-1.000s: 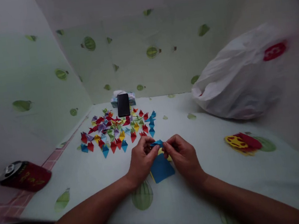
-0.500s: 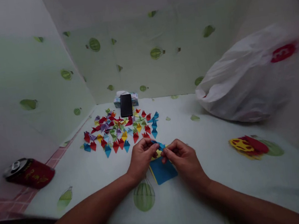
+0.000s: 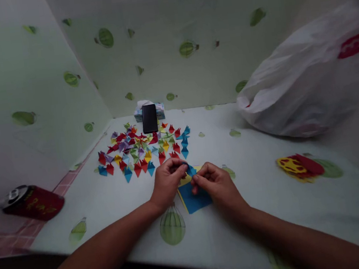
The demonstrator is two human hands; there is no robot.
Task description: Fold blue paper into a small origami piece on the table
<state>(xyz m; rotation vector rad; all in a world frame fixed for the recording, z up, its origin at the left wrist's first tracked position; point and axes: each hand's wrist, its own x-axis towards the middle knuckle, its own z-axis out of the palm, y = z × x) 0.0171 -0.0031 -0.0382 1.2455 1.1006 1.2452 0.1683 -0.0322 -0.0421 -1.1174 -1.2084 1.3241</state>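
Note:
A small folded piece of blue paper (image 3: 191, 169) is pinched between both of my hands over the table. My left hand (image 3: 168, 180) is closed on its upper left end, thumb against forefinger. With thumb and fingertips my right hand (image 3: 217, 186) grips its lower right end. Beneath the hands lies a stack of square paper sheets (image 3: 193, 197), blue on top with yellow showing at the edges. Beyond them, many small folded paper figures (image 3: 143, 165) in red, blue, yellow, green and purple are spread on the table.
A black phone (image 3: 149, 118) leans on a tissue box (image 3: 160, 110) at the back. On the left a red can (image 3: 32, 204) stands near the table's edge. To the right are a white plastic bag (image 3: 292, 90) and red and yellow cut-outs (image 3: 298, 168).
The blue paper has tilted more steeply, its right end lower, with both hands still pinching it. The whole view has shifted slightly, so the table things appear higher.

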